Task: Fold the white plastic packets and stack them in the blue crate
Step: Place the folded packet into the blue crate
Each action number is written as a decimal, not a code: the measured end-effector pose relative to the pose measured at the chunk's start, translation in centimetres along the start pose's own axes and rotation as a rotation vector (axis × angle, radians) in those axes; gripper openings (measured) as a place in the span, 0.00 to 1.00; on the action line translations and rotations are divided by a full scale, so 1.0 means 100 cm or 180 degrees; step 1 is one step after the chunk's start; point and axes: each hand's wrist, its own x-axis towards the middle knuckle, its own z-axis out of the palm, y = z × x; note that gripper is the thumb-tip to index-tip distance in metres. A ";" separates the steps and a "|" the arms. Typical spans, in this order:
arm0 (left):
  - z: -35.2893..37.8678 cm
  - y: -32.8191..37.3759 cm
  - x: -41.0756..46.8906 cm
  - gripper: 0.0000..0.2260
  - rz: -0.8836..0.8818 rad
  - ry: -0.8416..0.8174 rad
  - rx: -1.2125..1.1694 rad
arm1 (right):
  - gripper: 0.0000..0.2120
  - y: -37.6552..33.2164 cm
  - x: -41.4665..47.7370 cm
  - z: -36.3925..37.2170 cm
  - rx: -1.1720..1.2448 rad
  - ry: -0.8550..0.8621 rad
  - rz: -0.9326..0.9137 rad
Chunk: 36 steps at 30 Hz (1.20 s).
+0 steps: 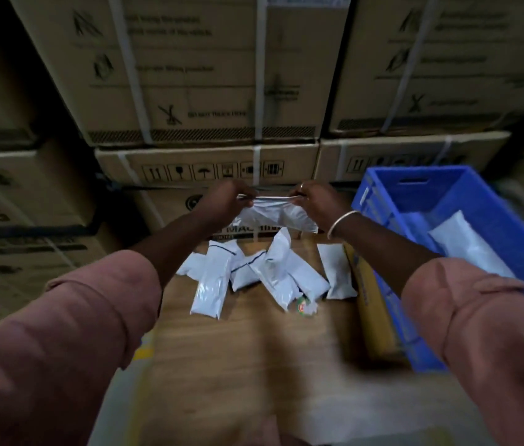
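Observation:
A white plastic packet (273,215) hangs in the air between my hands, stretched flat along its top edge. My left hand (226,201) pinches the left end of that edge and my right hand (315,201) pinches the right end. Below them, several more white packets (254,275) lie scattered on a brown cardboard surface (238,349). The blue crate (447,201) stands at the right, tilted in view, with white packets (466,243) lying inside it.
Stacked cardboard cartons (209,91) form a wall straight ahead and to the left. A yellow-brown box edge (373,304) lies between the cardboard surface and the crate. A small colourful wrapper (302,306) sits among the loose packets.

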 end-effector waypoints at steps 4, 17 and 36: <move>-0.012 0.019 0.029 0.09 0.0319 -0.0046 0.0056 | 0.08 0.002 -0.007 -0.033 0.0034 0.0236 0.0164; 0.066 0.218 0.170 0.08 0.1915 -0.0604 -0.0136 | 0.10 0.118 -0.124 -0.187 -0.0638 0.1069 0.1125; 0.338 0.348 0.245 0.10 0.2192 -0.1839 0.0446 | 0.10 0.318 -0.222 -0.157 -0.0627 0.0502 0.2525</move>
